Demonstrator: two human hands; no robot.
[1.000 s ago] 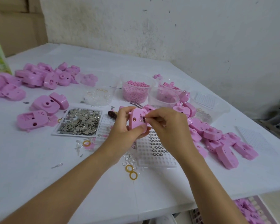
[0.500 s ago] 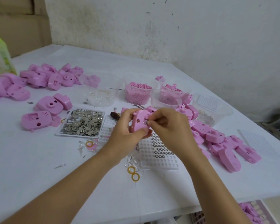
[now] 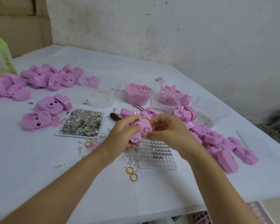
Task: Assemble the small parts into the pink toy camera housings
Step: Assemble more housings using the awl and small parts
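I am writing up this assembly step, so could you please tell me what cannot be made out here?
Head view:
Any small part being fitted: hidden under fingertips of the right hand, too small.
Underside of the pink housing: covered by the grip of the left hand.
The green bag: cut off by the left edge.
The crates below the table: cut off by the bottom edge.

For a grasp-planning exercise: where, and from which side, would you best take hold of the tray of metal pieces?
Probably take the tray of metal pieces by its near-left rim, coming from the left: it lies flat and shallow with loose pieces inside, and the white grid tray crowds its right edge. Keep the grip level.
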